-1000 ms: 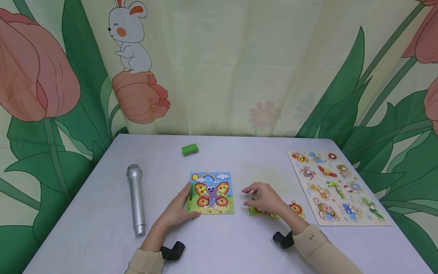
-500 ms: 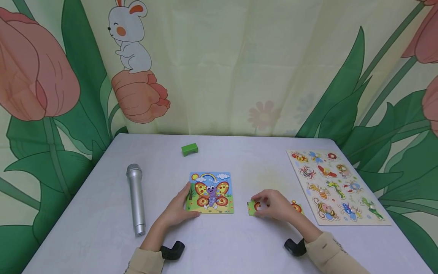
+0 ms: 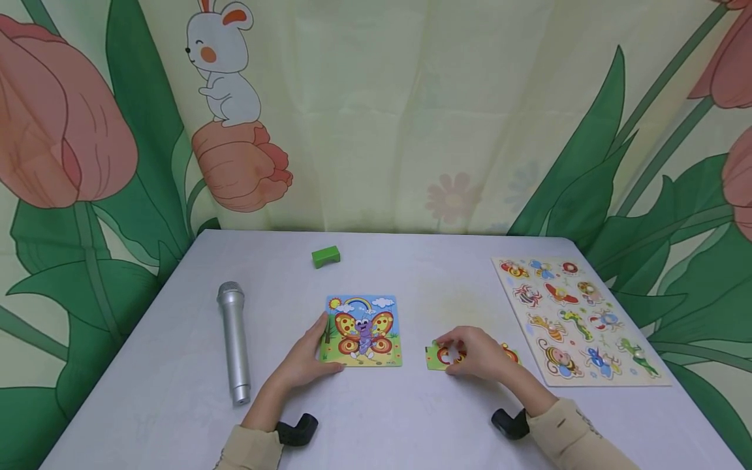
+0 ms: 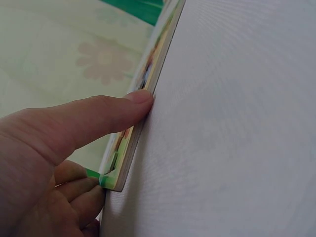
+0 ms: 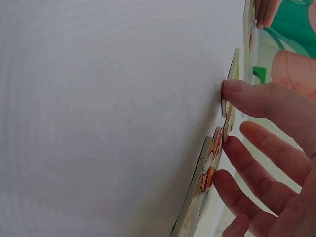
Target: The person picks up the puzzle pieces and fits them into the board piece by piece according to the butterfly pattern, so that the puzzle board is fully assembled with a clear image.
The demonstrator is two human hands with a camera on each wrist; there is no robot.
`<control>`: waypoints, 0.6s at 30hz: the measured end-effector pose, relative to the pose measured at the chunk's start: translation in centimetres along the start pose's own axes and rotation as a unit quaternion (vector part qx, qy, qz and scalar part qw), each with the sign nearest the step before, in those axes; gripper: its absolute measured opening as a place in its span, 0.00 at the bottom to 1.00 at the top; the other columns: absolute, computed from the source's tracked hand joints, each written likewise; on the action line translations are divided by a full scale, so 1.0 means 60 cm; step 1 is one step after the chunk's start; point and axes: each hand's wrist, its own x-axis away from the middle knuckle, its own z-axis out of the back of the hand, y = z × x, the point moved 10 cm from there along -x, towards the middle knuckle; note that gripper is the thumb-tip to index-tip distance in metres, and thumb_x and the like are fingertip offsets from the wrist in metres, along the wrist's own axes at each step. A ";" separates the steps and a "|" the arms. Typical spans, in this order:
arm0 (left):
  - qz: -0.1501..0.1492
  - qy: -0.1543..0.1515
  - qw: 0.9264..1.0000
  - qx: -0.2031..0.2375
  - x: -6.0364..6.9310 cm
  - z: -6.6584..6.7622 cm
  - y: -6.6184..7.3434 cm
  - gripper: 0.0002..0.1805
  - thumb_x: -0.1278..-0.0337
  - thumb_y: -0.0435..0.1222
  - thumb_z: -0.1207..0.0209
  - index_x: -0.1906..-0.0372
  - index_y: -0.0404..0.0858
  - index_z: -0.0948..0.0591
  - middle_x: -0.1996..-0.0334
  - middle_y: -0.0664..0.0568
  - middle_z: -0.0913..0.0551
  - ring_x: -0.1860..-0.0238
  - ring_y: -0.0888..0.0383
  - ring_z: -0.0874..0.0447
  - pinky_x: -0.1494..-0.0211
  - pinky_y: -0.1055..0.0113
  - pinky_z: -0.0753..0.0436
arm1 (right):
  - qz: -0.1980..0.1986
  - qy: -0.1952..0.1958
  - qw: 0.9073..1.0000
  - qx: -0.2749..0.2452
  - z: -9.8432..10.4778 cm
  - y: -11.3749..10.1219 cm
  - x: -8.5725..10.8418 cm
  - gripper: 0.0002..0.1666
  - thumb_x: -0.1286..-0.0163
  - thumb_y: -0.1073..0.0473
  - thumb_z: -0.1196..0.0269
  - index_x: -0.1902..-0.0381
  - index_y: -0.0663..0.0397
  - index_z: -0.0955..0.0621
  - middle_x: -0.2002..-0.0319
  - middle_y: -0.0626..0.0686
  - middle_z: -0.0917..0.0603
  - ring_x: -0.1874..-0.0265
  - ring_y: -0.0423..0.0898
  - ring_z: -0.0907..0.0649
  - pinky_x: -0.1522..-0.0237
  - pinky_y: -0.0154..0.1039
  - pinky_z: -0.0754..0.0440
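A square butterfly picture puzzle lies at the table's middle. My left hand grips its near left corner, fingers along the left side and thumb on the near edge. To the right, my right hand is over several small green, red and yellow puzzle pieces. Its thumb touches the near edge of one piece, and its index finger reaches across to the far side. Other fingertips touch or nearly touch neighbouring pieces in the right wrist view. The hand hides part of these pieces in the head view.
A silver microphone lies at the left. Behind the butterfly puzzle sits a green block. A large insect puzzle board takes up the table's right side. A printed curtain hangs along the back edge.
My right hand has come down to the right onto the small pieces, its thumb and index finger closing around one, then shifting slightly right. My left hand and the butterfly puzzle stay put.
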 end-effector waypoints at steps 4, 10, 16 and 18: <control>0.004 0.001 1.000 0.000 -0.001 0.000 -0.002 0.56 0.63 0.40 0.29 0.29 0.35 0.50 0.30 0.42 0.50 0.31 0.42 0.53 0.34 0.46 0.45 | 0.009 -0.001 1.000 0.004 0.001 -0.003 0.000 0.26 0.60 0.62 0.24 0.57 0.49 0.16 0.69 0.42 0.22 0.69 0.42 0.28 0.68 0.34 0.27; 0.006 0.002 1.000 -0.004 -0.002 -0.001 -0.004 0.56 0.63 0.40 0.29 0.29 0.35 0.51 0.30 0.42 0.50 0.31 0.42 0.53 0.34 0.46 0.45 | 0.010 0.005 1.000 0.001 0.005 -0.006 0.000 0.26 0.58 0.60 0.25 0.56 0.50 0.17 0.67 0.42 0.22 0.68 0.42 0.27 0.69 0.34 0.26; 0.008 0.000 1.000 -0.003 -0.001 -0.001 -0.003 0.56 0.63 0.40 0.29 0.29 0.35 0.51 0.30 0.42 0.50 0.31 0.42 0.53 0.34 0.45 0.45 | 0.012 0.018 1.000 -0.002 0.008 -0.019 -0.009 0.27 0.57 0.61 0.26 0.54 0.49 0.17 0.64 0.41 0.21 0.65 0.42 0.26 0.68 0.34 0.25; 0.008 0.000 1.000 -0.003 -0.001 -0.001 -0.003 0.56 0.63 0.40 0.29 0.29 0.35 0.51 0.30 0.41 0.50 0.31 0.42 0.53 0.34 0.45 0.45 | 0.013 0.021 1.000 -0.002 0.008 -0.027 -0.013 0.27 0.57 0.60 0.26 0.54 0.49 0.17 0.64 0.40 0.21 0.65 0.42 0.25 0.66 0.35 0.25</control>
